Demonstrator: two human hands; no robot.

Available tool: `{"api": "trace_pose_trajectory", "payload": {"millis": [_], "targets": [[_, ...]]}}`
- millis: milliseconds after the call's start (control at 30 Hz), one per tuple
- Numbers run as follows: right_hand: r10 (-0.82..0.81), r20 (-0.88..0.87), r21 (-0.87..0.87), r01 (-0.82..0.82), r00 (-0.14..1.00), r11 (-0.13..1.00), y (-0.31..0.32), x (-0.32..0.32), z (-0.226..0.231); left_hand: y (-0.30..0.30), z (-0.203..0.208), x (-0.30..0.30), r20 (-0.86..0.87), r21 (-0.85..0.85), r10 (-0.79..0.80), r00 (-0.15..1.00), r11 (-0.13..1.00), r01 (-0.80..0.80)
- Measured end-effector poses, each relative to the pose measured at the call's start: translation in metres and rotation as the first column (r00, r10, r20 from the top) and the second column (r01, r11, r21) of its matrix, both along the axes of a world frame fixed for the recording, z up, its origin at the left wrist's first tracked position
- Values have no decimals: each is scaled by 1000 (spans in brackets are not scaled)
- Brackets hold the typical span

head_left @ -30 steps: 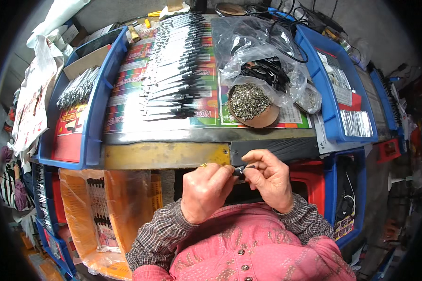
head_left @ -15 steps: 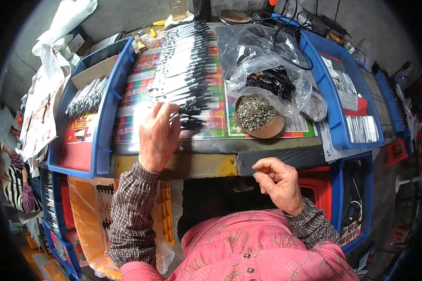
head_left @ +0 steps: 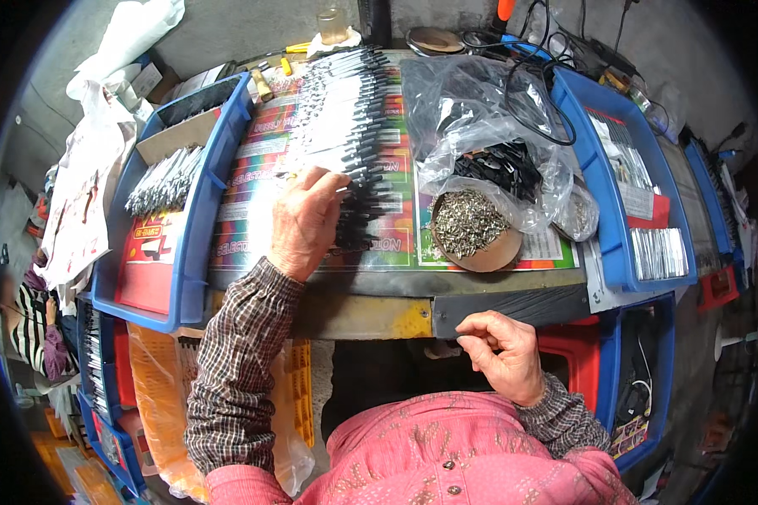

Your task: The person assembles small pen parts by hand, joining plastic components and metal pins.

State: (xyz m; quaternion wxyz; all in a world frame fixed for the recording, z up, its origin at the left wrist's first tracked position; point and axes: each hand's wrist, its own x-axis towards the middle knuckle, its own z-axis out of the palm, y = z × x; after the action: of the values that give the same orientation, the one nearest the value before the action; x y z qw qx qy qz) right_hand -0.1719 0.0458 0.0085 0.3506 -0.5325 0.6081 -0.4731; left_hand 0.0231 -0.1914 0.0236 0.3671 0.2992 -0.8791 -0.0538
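Observation:
A long row of pens [head_left: 345, 126] with pale barrels and black ends lies on the table, running from near to far. My left hand [head_left: 305, 220] is over the near part of this row, fingers closed. A pale pen-like end pokes out past its fingers, so it appears to grip a pen [head_left: 343, 189]; most of it is hidden. Below the table's front edge, my right hand [head_left: 509, 358] is curled, thumb against fingers. Whatever may be in that pinch is too small to name. Right of the row sits a round bowl [head_left: 505, 255] of small metal parts [head_left: 467, 220].
Behind the bowl, a clear plastic bag [head_left: 472, 93] holds black clip-like pieces [head_left: 505, 168]. Blue bins [head_left: 195, 244] with pen parts flank the table, another blue bin [head_left: 619, 244] on the right. Black cables [head_left: 514, 93] trail at the back right. Another person [head_left: 38, 328] is at far left.
My left hand has moved farther up along the pens, and its fingers have closed more. The whole view has shifted slightly. My right hand keeps nearly the same pinch.

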Motion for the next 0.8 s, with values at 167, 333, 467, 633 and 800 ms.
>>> {"api": "trace_pose_trajectory", "payload": {"millis": [167,333,467,633,800], "targets": [[23,-25,-16,-24,999,1000,2,-2,1,-1,-3,-1,11,-30,11,1000,1000,-11],[34,-31,7,-34,999,999,2,-2,3,-3,-9,-5,17,-90,12,1000,996,-10],[25,-25,2,-25,999,1000,0,0,3,-4,-6,-1,-1,-104,5,1000,995,-5],[29,-27,13,-29,999,999,0,3,5,1,2,9,-89,-57,-10,996,998,5],[-10,27,82,8,1000,997,2,2,5,11,18,32,1,-39,-18,1000,999,18]]}}
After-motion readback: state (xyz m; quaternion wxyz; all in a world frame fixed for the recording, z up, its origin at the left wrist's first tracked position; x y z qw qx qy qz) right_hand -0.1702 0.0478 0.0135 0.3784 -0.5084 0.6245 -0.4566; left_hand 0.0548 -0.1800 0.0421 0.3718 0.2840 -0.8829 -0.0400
